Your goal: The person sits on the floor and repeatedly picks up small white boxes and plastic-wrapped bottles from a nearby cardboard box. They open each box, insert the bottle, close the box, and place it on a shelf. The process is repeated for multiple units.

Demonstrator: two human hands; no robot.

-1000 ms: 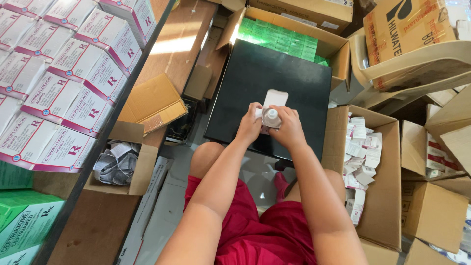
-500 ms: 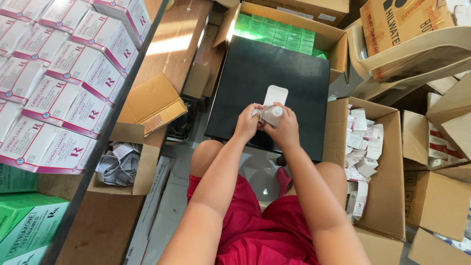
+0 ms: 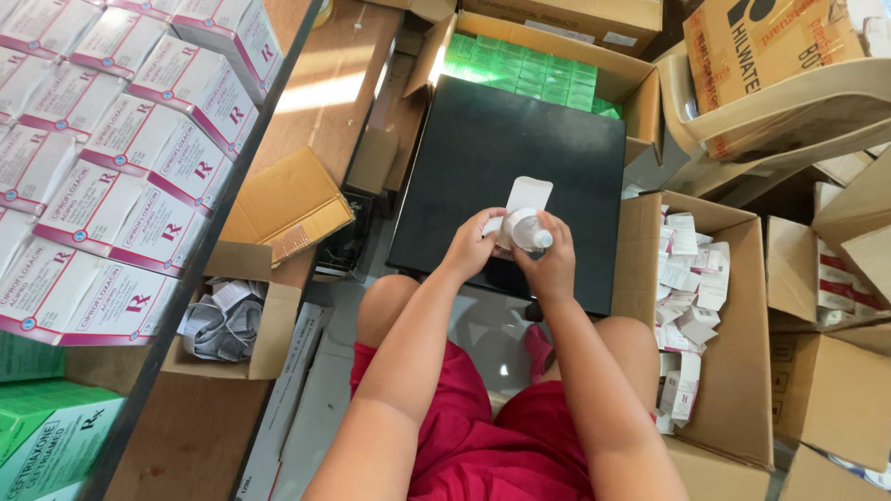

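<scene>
Tight quarters here: brown cardboard boxes crowd every side, and the flat black square board (image 3: pixel 506 176) laid over the knees is the only free surface, bare out to its far edge. Both forearms reach forward and meet above its near edge. The left hand (image 3: pixel 471 246) curls round one small white carton with its flap up (image 3: pixel 522 199); the right hand (image 3: pixel 554 264) grips one small white plastic bottle (image 3: pixel 525 229), pressed against that carton.

A small white bottle (image 3: pixel 525 229) lies tilted sideways against an open-flapped white carton (image 3: pixel 525 197), above the black board.
</scene>
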